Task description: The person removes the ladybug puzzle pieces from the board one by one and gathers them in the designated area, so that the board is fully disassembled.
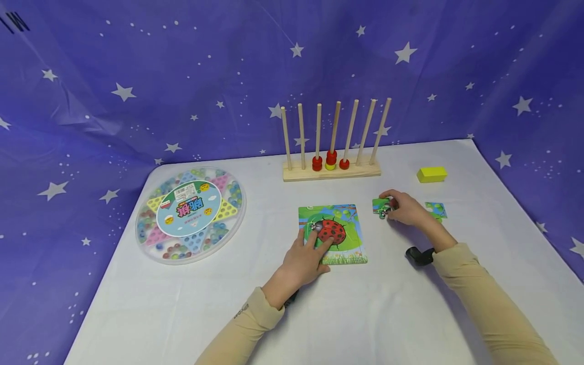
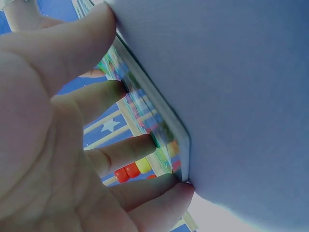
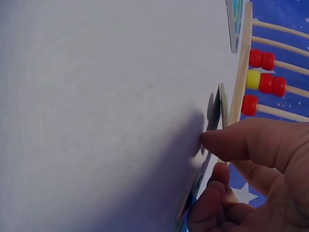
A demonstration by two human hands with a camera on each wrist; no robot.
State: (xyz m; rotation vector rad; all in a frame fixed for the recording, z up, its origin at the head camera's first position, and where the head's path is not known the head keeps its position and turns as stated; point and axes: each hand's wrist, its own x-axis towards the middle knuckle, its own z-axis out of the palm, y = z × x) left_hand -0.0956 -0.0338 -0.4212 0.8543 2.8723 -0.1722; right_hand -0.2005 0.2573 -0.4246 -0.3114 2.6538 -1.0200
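A square ladybug jigsaw puzzle (image 1: 351, 248) lies on the white table in the head view. My left hand (image 1: 303, 261) rests on its lower left part, fingers spread, and covers some of the picture. In the left wrist view, fingertips touch the puzzle's face and edge (image 2: 159, 113). Right of the puzzle, my right hand (image 1: 406, 209) pinches a small green puzzle piece (image 1: 379, 204) between thumb and fingers. That piece (image 3: 222, 104) is tilted up from the table in the right wrist view. Another puzzle piece (image 1: 435, 209) lies beside the right wrist, partly hidden by the hand.
Behind the puzzle stands a wooden peg rack (image 1: 292, 175) with red and yellow beads on some rods. A round Chinese checkers box (image 1: 189, 208) full of marbles is on the left. At the back right sits a yellow block (image 1: 431, 174). A starry purple cloth (image 1: 228, 66) hangs behind.
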